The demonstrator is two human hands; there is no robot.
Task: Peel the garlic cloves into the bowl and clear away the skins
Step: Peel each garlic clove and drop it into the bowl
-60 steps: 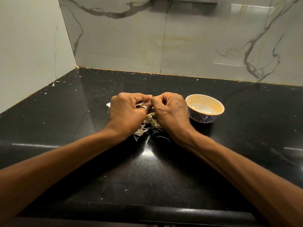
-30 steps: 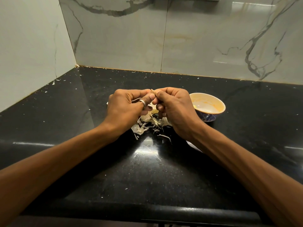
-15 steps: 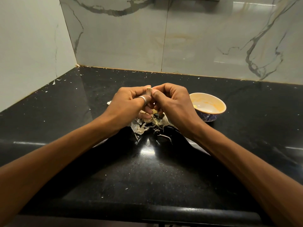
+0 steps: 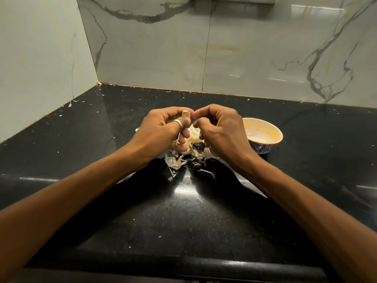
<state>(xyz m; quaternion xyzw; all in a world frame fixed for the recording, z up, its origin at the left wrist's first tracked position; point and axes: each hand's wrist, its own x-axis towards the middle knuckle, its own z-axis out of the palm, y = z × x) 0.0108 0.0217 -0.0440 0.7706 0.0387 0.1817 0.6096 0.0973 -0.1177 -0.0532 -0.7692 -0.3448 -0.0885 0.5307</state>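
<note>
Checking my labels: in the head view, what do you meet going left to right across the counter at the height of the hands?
left hand → garlic clove → right hand → bowl

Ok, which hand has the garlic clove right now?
The left hand, the one wearing the silver ring, pinches the small pale garlic clove at its fingertips; the right hand is curled beside it, not around it.

Two hands: left hand (image 4: pixel 161 129), right hand (image 4: pixel 220 131). One garlic clove (image 4: pixel 186 115), frame centre. One bowl (image 4: pixel 263 149), centre right. One ring (image 4: pixel 177 123). One heap of skins (image 4: pixel 183 158), pieces too tangled to count. One tabletop (image 4: pixel 102 139).
</note>
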